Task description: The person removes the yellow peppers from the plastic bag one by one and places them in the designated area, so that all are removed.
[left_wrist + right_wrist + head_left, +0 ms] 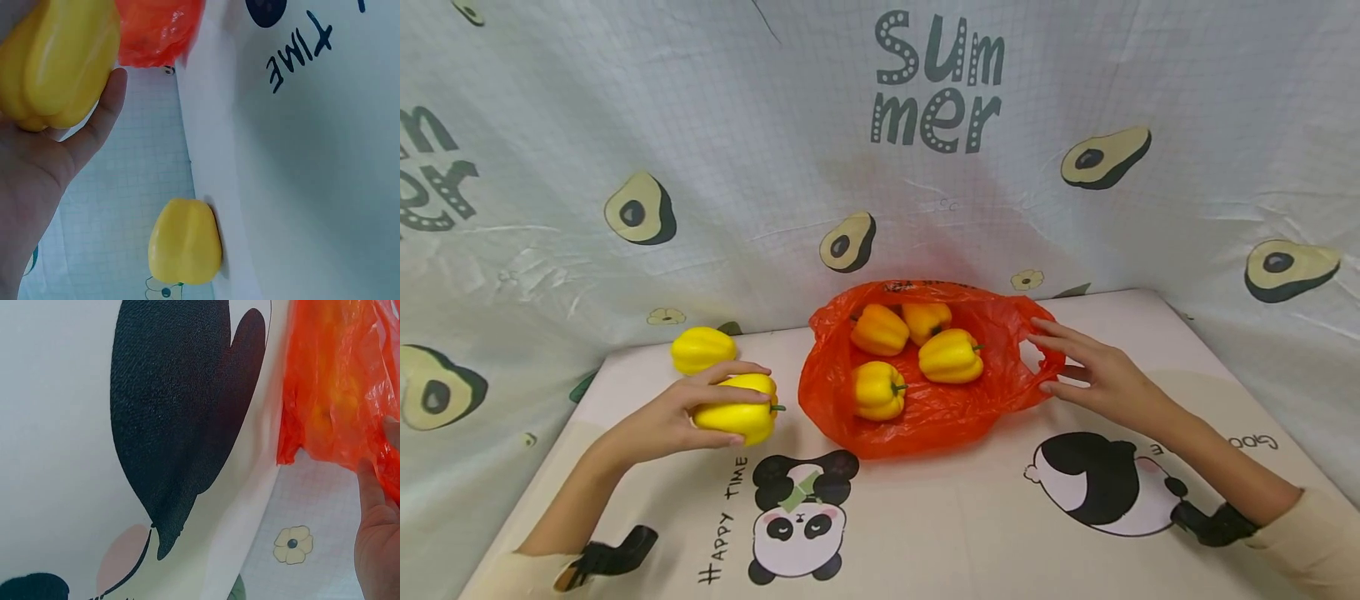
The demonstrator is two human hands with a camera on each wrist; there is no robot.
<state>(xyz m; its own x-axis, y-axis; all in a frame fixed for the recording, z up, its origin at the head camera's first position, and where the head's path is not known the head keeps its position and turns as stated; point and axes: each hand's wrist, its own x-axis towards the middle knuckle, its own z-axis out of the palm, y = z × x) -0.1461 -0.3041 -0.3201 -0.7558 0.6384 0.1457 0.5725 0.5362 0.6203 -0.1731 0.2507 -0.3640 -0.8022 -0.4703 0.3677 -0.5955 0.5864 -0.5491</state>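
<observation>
My left hand [688,417] grips a yellow bell pepper [741,408] with a green stem, held left of the red plastic bag [917,433]. In the left wrist view this bell pepper [62,56] lies between the fingers and palm. The bag's mouth gapes towards me, and several yellow bell peppers [951,357] lie inside. At the bag's right side my right hand [1101,375] holds the handle edge between thumb and fingers. Some of those fingers are partly hidden by the plastic. The right wrist view shows the fingertips [370,481] against the red plastic.
Another yellow bell pepper [702,350] lies at the back left of the table, near the cloth backdrop [760,233]. Pandas and lettering are printed on the pale table cover [925,533]. The backdrop rises right behind the bag.
</observation>
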